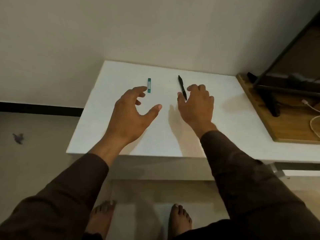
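Observation:
A black pen (181,85) lies on the white table (121,70), pointing away from me. To its left lies a small teal stick-shaped case (149,85), also lengthwise. My left hand (131,111) hovers just near and left of the teal case, fingers loosely spread, thumb out, holding nothing. My right hand (196,104) hangs over the near end of the pen, fingers curved down beside it; its thumb is next to the pen's lower end, and I cannot tell whether it touches the pen.
A wooden board (284,125) lies at the table's right end, with a black stand (270,94) and a white cable (313,122) on it. A wall runs behind the table. My bare feet (180,220) stand on the floor below the table's near edge.

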Motion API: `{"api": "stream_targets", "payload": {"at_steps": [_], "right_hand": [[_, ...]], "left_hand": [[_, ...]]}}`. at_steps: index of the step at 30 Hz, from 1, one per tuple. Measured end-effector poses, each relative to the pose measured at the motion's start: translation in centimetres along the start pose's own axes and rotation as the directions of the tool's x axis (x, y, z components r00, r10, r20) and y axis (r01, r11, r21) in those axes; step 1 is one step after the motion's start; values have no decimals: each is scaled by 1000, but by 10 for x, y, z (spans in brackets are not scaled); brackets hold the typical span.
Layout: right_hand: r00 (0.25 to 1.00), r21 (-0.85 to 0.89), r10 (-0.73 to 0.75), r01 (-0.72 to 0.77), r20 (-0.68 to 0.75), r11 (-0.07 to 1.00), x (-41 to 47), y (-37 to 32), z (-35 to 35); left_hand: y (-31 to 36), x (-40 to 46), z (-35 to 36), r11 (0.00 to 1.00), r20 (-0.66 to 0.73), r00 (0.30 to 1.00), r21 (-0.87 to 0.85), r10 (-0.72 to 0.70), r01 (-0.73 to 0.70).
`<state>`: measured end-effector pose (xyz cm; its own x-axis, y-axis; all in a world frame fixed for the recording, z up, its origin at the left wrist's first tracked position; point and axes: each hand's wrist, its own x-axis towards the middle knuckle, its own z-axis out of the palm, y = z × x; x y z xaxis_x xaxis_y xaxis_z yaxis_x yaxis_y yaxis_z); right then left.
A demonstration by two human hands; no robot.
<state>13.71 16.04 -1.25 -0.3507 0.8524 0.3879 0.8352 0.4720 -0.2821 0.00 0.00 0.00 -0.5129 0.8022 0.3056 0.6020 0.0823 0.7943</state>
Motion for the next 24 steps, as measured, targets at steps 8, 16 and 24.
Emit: {"api": "stream_targets", "payload": {"at_steps": [8,16,24], "right_hand": [[986,-210,110,-81,128,974,67,-4,45],[953,141,262,-283,151,949,46,-15,14],[889,674,243,-454,389,583,-58,-49,-60]], "left_hand": [[-21,25,3,996,-119,989,-21,-86,85],[-15,19,1,988,-83,988,-92,-130,122],[4,-4,5,908,260,953,-344,-154,241]]}}
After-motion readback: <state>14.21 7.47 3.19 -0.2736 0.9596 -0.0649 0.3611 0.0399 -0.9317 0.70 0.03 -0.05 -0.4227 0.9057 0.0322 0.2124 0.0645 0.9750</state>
